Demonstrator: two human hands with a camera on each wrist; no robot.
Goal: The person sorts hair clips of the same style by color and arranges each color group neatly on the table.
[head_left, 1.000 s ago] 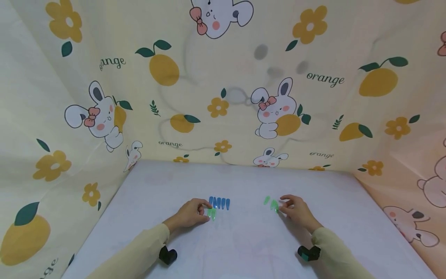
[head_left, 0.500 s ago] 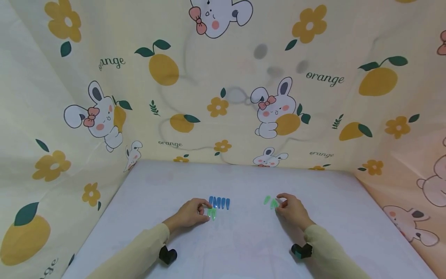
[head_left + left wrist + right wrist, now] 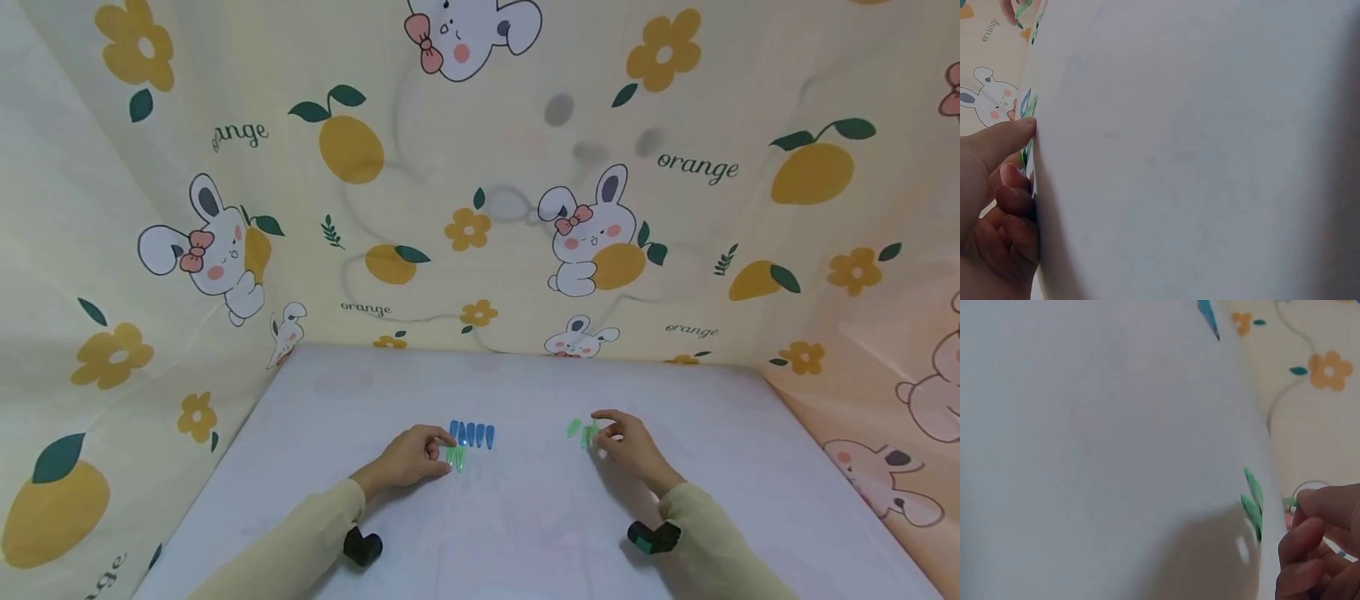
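Several blue teardrop-shaped hair clips lie in a row on the white table, with green hair clips just below the row's left end. My left hand rests beside these green clips, thumb and index finger apart, the other fingers curled in. On the right, my right hand pinches a green hair clip between thumb and index finger; only its tip shows in the right wrist view. Other green clips lie on the table just left of that hand.
A cream cloth printed with rabbits, oranges and flowers hangs behind and on both sides of the white table. Each wrist wears a black camera mount.
My right hand has moved slightly left and up at the green clips and now pinches one of them. The left hand has stayed in place.
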